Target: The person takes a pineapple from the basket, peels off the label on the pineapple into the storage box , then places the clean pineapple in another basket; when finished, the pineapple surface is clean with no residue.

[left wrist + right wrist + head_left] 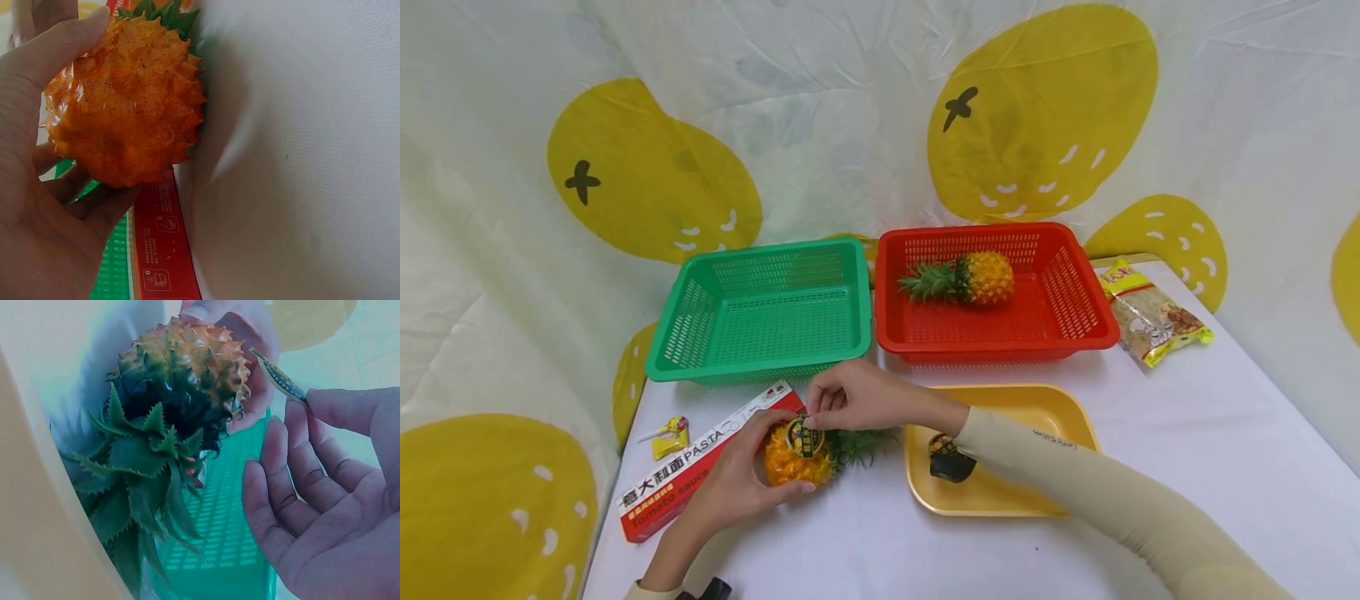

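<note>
My left hand (pixel 737 479) grips an orange pineapple (pixel 781 472) by its body, with the thumb on the near side and the fingers on the far side. Its green crown (pixel 859 446) points right, under my right forearm. Between thumb and index finger, my right hand (pixel 861 396) pinches a round black-and-gold sticker (pixel 280 380) by its edge. In the right wrist view the sticker stands on edge beside the pineapple, its far end close to the spiky skin; the other fingers of that hand are loosely bent. The left wrist view shows the pineapple's rounded base (pixel 128 106).
Behind my hands stand a green basket (pixel 760 367) and a red basket (pixel 1000 343) with another pineapple (pixel 988 277) inside. A yellow tray (pixel 1030 417) lies right, a pasta box (pixel 681 479) left, near a lollipop (pixel 676 425). A food bag (pixel 1150 317) sits far right.
</note>
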A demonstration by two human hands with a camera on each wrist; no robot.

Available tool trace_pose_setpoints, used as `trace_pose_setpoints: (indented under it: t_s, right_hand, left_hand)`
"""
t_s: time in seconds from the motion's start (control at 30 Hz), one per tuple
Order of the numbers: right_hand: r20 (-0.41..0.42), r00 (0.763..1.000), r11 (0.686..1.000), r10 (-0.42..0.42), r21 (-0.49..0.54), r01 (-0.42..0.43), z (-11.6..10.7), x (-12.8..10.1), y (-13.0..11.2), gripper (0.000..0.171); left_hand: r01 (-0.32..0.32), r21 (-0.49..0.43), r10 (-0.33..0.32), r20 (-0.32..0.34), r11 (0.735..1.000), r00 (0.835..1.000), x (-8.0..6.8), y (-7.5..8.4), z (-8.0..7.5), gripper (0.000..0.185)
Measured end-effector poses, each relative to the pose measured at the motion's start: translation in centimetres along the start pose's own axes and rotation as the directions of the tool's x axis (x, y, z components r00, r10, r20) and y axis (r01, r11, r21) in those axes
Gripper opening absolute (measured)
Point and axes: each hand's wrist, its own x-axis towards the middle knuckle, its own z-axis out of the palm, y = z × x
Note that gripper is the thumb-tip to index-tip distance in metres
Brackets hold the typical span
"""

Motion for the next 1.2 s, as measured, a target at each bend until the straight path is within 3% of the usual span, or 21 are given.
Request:
trace_pose_setpoints:
  t_s: [0.6, 1.2]
  right_hand:
    - [-0.026, 1.0, 1.0, -0.005, 0.015, 0.006, -2.7, -2.3, -0.9, 0.006]
    - [-0.053, 0.996, 0.997, 0.071, 0.036, -0.07, -4.8, -5.5, -0.1, 0.004]
  left_hand:
    - [0.019, 0.016, -0.019, 0.003, 1.0, 1.0, 0.0, 0.1, -0.1, 0.088]
    - [0.045, 0.01, -0.045, 0.0, 0.999, 0.999, -0.1, 0.0, 0.2, 0.091]
